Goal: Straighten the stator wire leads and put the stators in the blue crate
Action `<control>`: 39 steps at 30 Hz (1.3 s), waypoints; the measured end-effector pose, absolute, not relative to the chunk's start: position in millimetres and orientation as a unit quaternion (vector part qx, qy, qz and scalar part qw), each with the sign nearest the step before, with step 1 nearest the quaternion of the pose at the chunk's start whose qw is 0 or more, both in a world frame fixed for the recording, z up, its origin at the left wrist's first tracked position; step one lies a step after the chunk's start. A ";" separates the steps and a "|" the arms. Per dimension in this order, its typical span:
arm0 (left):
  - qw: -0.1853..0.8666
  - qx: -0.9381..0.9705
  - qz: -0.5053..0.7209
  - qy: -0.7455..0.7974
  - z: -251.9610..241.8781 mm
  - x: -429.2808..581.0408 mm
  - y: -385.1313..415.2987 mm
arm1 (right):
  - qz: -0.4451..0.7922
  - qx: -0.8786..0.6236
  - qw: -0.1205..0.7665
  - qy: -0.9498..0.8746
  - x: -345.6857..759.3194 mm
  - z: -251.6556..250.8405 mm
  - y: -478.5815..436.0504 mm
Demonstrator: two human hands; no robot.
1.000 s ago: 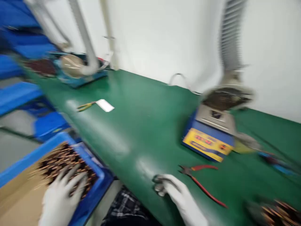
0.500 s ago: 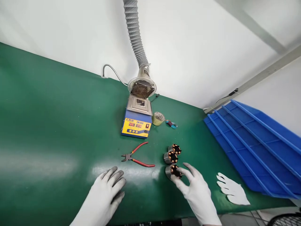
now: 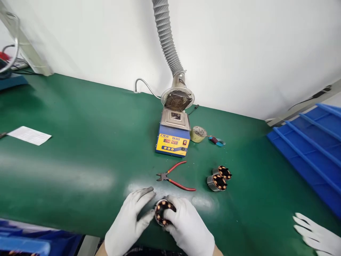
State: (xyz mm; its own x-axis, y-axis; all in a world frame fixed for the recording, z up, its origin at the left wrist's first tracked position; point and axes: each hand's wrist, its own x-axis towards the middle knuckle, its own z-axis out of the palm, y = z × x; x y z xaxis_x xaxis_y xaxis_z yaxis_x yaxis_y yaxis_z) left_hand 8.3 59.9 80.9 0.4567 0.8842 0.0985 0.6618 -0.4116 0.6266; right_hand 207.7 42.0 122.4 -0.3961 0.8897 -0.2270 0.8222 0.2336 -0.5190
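My right hand (image 3: 188, 224), in a white glove, grips a motor stator (image 3: 160, 215) with copper windings and black insulation, its wound face turned up towards me. At the stator's left side is my gloved left hand (image 3: 134, 215), fingers apart and thumb close to the rim; whether it touches cannot be made out. Two more stators (image 3: 217, 182) stand close together on the green table, to the right of both hands. Red-handled cutting pliers (image 3: 173, 176) lie spread just beyond my hands.
Beyond the pliers stands a blue and yellow solder pot (image 3: 173, 142) under a fume hood (image 3: 178, 99). Beside it are a small yellowish cup (image 3: 198, 134) and a tool with blue handles (image 3: 217, 141). Blue crates (image 3: 311, 153), a loose glove (image 3: 318, 233) and a paper (image 3: 30, 135) lie farther out.
My right hand has taken the nearest stator from the group and brought it left, in front of me beside my left hand. The view has swung left.
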 end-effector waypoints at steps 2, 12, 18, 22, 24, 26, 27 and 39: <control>0.277 0.802 0.219 0.481 87.4 2.7 57.5 | 0.372 -0.546 0.127 -0.740 197.6 114.4 44.9; 0.177 0.809 0.097 0.552 94.0 34.5 41.7 | 0.692 -0.553 0.381 -0.265 190.6 92.4 55.5; 0.472 0.683 0.201 0.519 115.4 32.8 52.6 | 0.635 -0.551 0.407 -0.358 183.7 96.3 58.9; 0.778 0.381 0.255 0.429 135.1 36.1 52.7 | 0.605 -0.454 0.492 -0.431 196.2 114.5 62.3; 0.826 0.287 0.244 0.419 140.2 36.4 51.4 | 0.600 -0.429 0.586 -0.337 204.6 119.5 66.8; 0.827 0.276 0.242 0.426 141.5 34.9 52.3 | 0.580 -0.435 0.653 -0.218 210.5 119.5 69.3; 0.818 0.297 0.250 0.425 140.8 33.7 54.2 | 0.581 -0.446 0.656 -0.181 211.0 117.9 68.6; 0.552 0.637 0.146 0.519 117.0 24.6 75.4 | 0.844 -0.295 0.444 0.050 156.5 86.8 32.8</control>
